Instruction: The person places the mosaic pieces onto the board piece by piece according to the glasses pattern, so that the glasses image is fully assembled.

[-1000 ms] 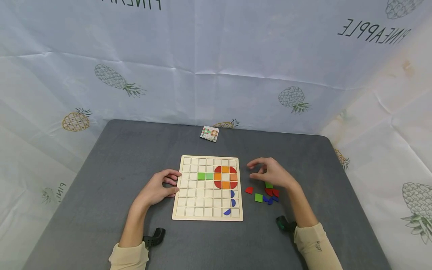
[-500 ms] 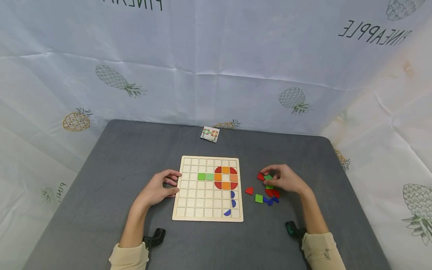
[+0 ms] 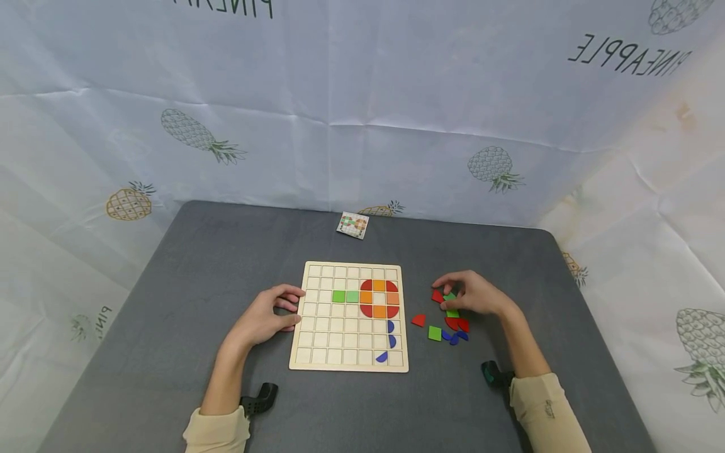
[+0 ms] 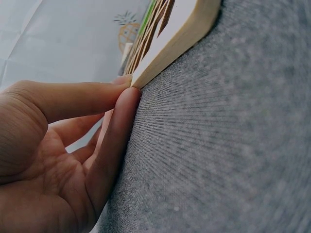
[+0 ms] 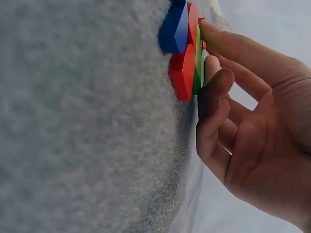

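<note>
My left hand (image 3: 263, 319) pinches the left edge of a wooden grid board (image 3: 328, 340) between thumb and finger; the left wrist view shows that grip on the board's edge (image 4: 170, 53). On the board lie orange squares (image 3: 379, 311) with red quarter-round corners (image 3: 366, 310), two green squares (image 3: 338, 296) and blue half-rounds (image 3: 382, 357). My right hand (image 3: 476, 294) hovers over loose tiles, thumb and fingertips apart around a red tile (image 3: 437, 296) and green tiles (image 3: 452, 313). In the right wrist view, red (image 5: 182, 73) and blue (image 5: 175, 29) pieces sit beside the fingertips.
A small pattern card (image 3: 352, 225) lies at the back of the grey table (image 3: 249, 239). Right of the board are a loose red quarter-round (image 3: 418, 321), a green square (image 3: 434, 333) and blue pieces (image 3: 454, 338). A pineapple-print cloth (image 3: 362, 82) hangs behind.
My right hand has moved right and toward me from beside the board to over the loose tiles, then lifted slightly back. The left hand and the board have stayed put.
</note>
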The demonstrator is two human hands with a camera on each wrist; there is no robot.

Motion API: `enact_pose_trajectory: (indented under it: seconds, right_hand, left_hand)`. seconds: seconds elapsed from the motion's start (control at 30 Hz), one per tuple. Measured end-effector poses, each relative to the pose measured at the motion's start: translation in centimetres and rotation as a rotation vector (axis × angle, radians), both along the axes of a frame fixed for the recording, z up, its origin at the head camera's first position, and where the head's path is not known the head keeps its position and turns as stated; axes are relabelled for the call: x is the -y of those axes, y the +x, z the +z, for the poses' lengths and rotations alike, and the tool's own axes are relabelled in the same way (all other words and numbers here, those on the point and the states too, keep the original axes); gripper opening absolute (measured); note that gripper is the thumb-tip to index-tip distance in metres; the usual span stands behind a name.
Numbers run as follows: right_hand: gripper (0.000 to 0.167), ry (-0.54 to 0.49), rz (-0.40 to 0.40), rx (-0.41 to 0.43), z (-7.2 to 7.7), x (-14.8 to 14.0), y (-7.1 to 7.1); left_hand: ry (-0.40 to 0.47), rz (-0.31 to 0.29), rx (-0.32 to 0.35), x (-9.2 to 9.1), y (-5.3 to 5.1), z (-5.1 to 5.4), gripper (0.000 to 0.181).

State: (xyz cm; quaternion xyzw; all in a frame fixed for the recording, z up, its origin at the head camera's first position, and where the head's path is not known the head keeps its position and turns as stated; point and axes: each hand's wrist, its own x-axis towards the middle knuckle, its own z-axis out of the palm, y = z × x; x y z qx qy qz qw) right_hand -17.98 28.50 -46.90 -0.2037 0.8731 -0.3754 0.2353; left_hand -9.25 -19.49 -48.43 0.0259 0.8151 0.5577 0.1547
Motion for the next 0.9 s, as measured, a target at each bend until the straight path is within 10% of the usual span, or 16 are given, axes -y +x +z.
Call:
enact_pose_trajectory:
  seconds: [0.9]
  right_hand:
    - [0.031,0.065,0.027,-0.029,0.2,0.4,-1.2]
  left_hand:
    - [0.014,-0.001,0.003,0.1,-0.1,-0.1,0.050]
